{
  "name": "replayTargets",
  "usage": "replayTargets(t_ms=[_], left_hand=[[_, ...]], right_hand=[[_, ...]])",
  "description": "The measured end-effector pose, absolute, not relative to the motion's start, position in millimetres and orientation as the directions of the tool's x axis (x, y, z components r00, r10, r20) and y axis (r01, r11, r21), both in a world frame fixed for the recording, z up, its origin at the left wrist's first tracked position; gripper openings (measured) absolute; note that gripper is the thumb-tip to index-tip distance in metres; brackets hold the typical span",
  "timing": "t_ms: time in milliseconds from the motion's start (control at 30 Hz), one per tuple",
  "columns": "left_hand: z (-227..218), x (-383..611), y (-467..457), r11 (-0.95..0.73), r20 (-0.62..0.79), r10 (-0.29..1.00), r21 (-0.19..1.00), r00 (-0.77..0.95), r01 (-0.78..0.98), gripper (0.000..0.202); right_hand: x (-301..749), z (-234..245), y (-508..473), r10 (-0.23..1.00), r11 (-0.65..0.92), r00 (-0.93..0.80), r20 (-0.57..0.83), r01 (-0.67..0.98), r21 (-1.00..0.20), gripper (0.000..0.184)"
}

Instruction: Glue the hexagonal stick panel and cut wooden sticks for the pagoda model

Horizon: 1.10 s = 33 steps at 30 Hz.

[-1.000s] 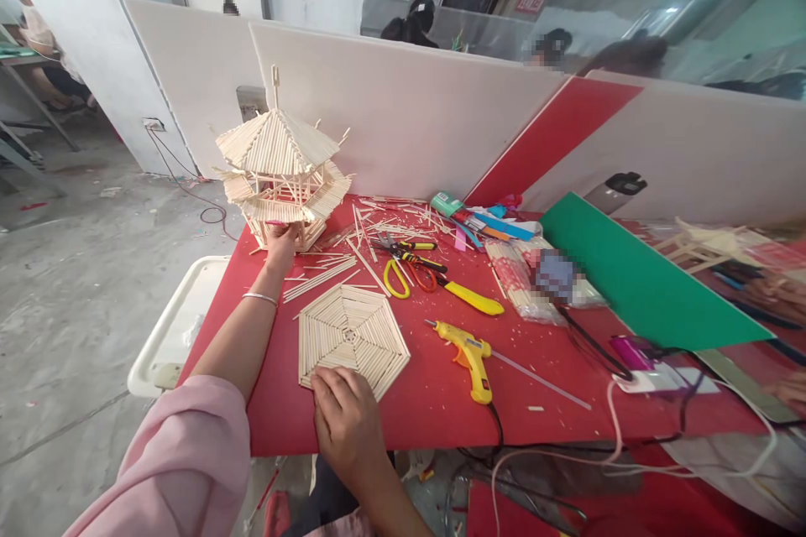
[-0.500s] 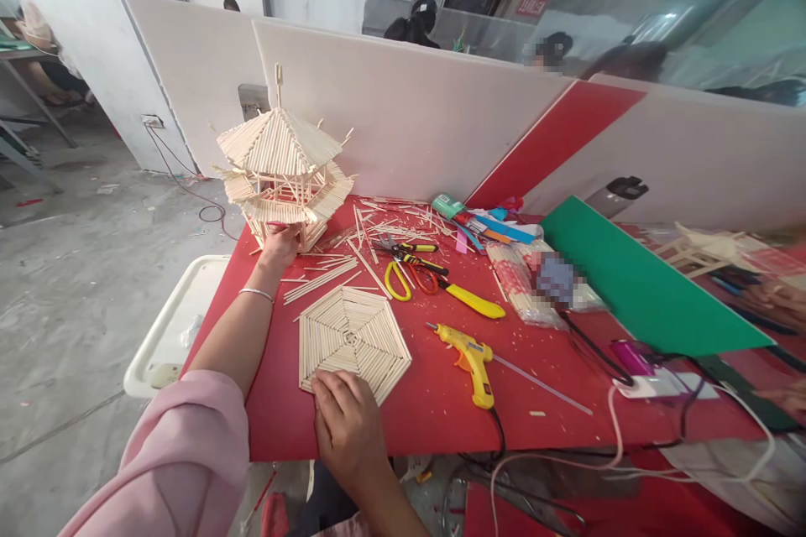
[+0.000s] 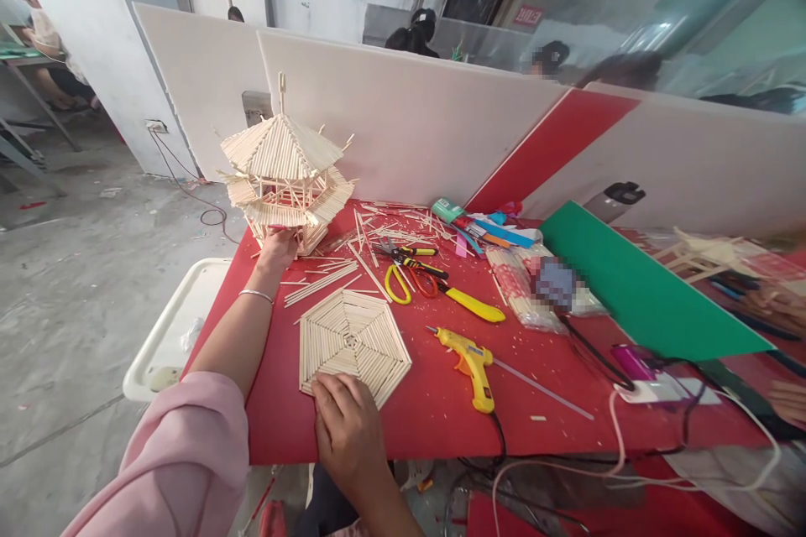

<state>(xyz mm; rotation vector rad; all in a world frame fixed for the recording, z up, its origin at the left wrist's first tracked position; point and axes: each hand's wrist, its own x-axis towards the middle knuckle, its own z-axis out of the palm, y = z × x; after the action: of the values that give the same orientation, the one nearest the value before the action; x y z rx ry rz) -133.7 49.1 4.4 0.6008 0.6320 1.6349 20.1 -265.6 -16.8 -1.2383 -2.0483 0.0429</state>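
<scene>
A two-tiered hexagonal pavilion model (image 3: 283, 151) made of wooden sticks stands upright at the table's far left. My left hand (image 3: 279, 247) reaches under its lower roof and is closed on the model's front; the fingertips are partly hidden. Closer to me lies a flat hexagonal stick panel (image 3: 353, 336), its sticks laid in rings around the centre. My right hand (image 3: 349, 419) holds the panel's near edge, fingers bent together on top and thumb at the edge. Loose sticks (image 3: 321, 281) lie between model and panel.
A yellow glue gun (image 3: 469, 361) lies right of the panel. Behind it are pliers and cutters (image 3: 419, 273) with yellow and red handles. Bagged sticks (image 3: 516, 281), a green board (image 3: 642, 294) and a power strip (image 3: 667, 386) are on the right. Another person's hand (image 3: 790, 398) shows at the right edge.
The view has tilted up slightly. The pavilion model looks turned a little, its upper roof's ridge showing farther left. Both my hands keep nearly the same places.
</scene>
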Motion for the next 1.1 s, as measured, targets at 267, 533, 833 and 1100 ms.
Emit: replayTargets(t_ms=[267, 533, 833, 1100], left_hand=[[16.2, -142.5, 47.6, 0.013, -0.169, 0.973, 0.719, -0.158, -0.695, 0.029], [31.3, -157.6, 9.9, 0.24, -0.376, 0.921, 0.757, -0.105, -0.608, 0.035], [27.7, -170.7, -112.8, 0.358, -0.378, 0.922, 0.752, 0.082, -0.553, 0.04], [46.2, -75.2, -135.8, 0.25, -0.065, 0.934, 0.823, 0.352, -0.51, 0.032]], right_hand=[[21.0, -18.0, -265.3, 0.775, 0.546, -0.27, 0.572, 0.741, -0.39, 0.037], [20.7, -18.4, -264.1, 0.786, 0.54, -0.263, 0.559, 0.732, -0.415, 0.037], [22.2, -12.2, -268.3, 0.763, 0.545, -0.192, 0.617, 0.704, -0.456, 0.031], [119.6, 40.6, -256.4, 0.885, 0.346, -0.172, 0.432, 0.864, -0.365, 0.026]])
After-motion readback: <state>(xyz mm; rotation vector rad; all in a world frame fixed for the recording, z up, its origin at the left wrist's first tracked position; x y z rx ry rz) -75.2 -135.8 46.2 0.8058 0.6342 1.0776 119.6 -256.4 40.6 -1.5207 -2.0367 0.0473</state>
